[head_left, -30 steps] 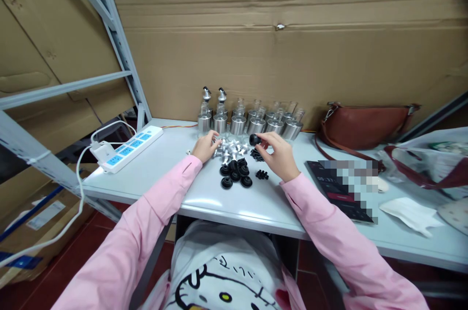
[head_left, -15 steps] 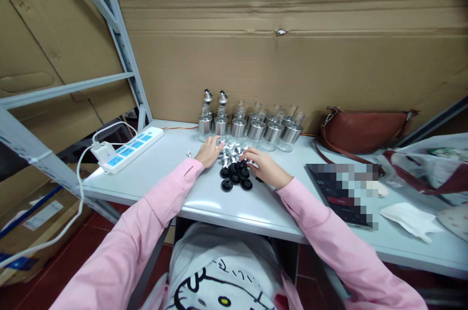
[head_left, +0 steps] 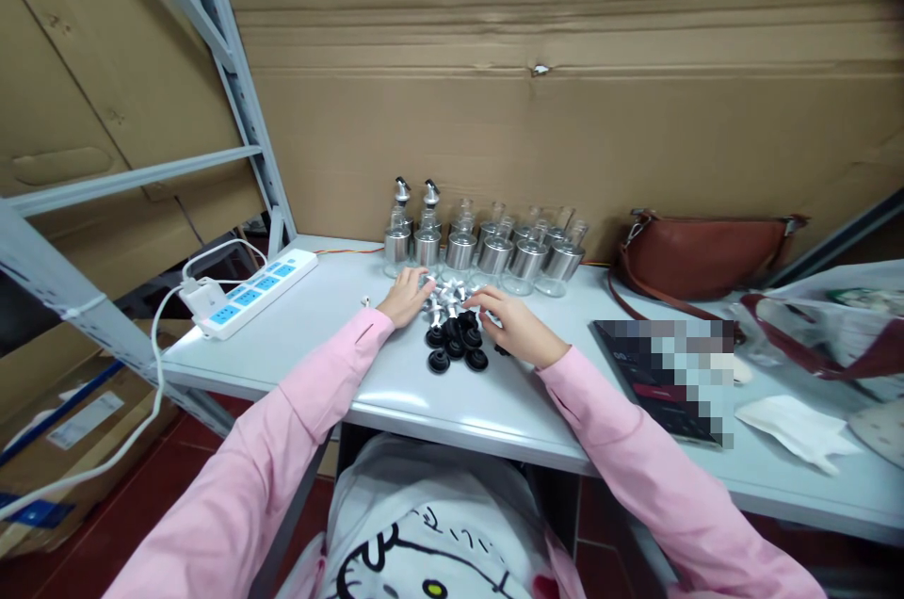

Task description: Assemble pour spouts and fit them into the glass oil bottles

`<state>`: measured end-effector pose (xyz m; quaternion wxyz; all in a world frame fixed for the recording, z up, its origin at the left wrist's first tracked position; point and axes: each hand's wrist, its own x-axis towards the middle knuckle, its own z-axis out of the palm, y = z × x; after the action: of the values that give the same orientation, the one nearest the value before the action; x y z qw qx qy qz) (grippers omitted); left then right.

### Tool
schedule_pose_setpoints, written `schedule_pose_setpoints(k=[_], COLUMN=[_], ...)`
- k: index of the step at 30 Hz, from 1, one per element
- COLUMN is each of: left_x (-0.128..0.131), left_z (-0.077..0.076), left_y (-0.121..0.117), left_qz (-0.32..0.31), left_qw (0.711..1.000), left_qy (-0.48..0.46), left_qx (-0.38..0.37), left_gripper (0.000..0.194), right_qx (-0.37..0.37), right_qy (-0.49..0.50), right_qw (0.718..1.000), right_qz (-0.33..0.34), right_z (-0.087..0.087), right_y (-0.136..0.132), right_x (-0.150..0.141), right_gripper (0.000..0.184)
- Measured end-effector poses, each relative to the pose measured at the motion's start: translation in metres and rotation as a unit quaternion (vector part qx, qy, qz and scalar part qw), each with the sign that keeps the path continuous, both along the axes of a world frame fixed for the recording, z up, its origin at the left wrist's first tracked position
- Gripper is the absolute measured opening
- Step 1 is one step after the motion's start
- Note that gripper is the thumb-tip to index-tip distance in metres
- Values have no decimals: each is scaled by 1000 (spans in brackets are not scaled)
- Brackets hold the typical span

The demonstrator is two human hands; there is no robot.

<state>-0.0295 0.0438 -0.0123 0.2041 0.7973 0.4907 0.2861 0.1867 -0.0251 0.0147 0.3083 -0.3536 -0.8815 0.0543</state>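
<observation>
My left hand [head_left: 407, 297] lies on the table at the left side of a small heap of silver pourer spouts [head_left: 449, 296], its fingers stretched out and nothing seen in them. My right hand [head_left: 509, 320] rests at the heap's right side, fingers bent but apart, the tips touching or very near the spouts. Several black round stoppers [head_left: 454, 341] lie just in front of the spouts, between my hands. Behind the heap stand several glass bottles with metal bands [head_left: 496, 252]. Two bottles at the back left carry silver pourers with black tips [head_left: 431, 194].
A white power strip [head_left: 263, 293] with a plugged-in charger lies at the left. To the right are a brown bag [head_left: 706, 252], a dark flat item partly blurred out [head_left: 628, 364], a white tissue [head_left: 795, 425] and a clear plastic bag [head_left: 840, 335]. Cardboard [head_left: 424, 109] stands behind the table.
The view has shifted very slightly. Both hands stay at the heap; the right fingers have barely moved.
</observation>
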Motion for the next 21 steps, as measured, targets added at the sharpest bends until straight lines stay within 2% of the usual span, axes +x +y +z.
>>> schedule_pose_setpoints(k=[5, 9, 12, 14, 17, 21], left_x=[0, -11, -21, -23, -15, 9], left_z=[1, 16, 35, 51, 78, 115], left_y=[-3, 4, 17, 31, 55, 86], left_qz=[-22, 9, 77, 108, 116, 107], left_qw=[999, 992, 969, 958, 960, 975], left_qy=[-15, -42, -98, -107, -88, -54], left_qx=[25, 120, 212, 244, 238, 185], left_gripper=[45, 52, 49, 46, 40, 45], right_qx=[25, 63, 84, 91, 98, 110], right_qy=[14, 35, 58, 64, 59, 56], right_qw=[999, 997, 994, 993, 992, 990], right_qz=[-13, -26, -35, -39, -50, -66], right_z=[5, 9, 11, 12, 12, 14], right_y=[-2, -3, -3, -3, -3, -3], right_x=[0, 1, 1, 1, 2, 4], right_gripper=[26, 24, 23, 21, 20, 18])
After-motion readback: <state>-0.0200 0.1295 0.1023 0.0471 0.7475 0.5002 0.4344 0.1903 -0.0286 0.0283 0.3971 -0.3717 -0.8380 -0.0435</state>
